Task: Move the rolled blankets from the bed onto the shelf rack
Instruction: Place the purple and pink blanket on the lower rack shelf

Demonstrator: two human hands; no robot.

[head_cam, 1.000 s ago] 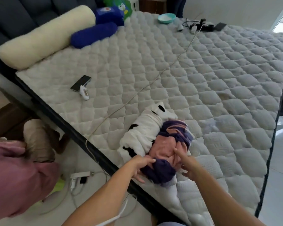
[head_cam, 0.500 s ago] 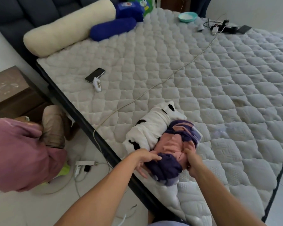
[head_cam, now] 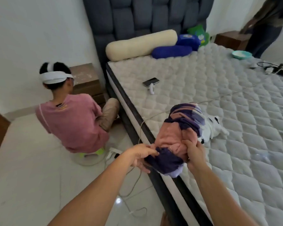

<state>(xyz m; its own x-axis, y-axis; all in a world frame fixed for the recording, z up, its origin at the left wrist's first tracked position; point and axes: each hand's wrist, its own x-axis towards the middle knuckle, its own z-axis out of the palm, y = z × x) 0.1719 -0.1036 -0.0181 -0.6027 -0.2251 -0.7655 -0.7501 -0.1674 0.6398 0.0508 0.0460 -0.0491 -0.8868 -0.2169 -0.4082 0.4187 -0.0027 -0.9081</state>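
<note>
A rolled pink and purple blanket (head_cam: 178,136) is lifted off the mattress (head_cam: 235,111), tilted with its far end up, over the bed's near edge. My left hand (head_cam: 141,154) grips its dark purple lower end from the left. My right hand (head_cam: 194,151) clutches the pink fabric on the right side. Behind it, a white rolled blanket with black patches (head_cam: 214,128) lies on the mattress, mostly hidden by the lifted roll. No shelf rack is in view.
A person in a pink shirt (head_cam: 72,119) squats on the floor left of the bed beside a brown nightstand (head_cam: 87,80). A phone (head_cam: 151,82), cream bolster (head_cam: 140,44), blue pillow (head_cam: 171,52), bowl (head_cam: 241,54) and cables (head_cam: 268,67) lie on the bed. Another person (head_cam: 266,25) stands far right.
Both hands have raised the pink and purple roll off the mattress and away from the white one. The view swung left and up, bringing the squatting person and the headboard into sight.
</note>
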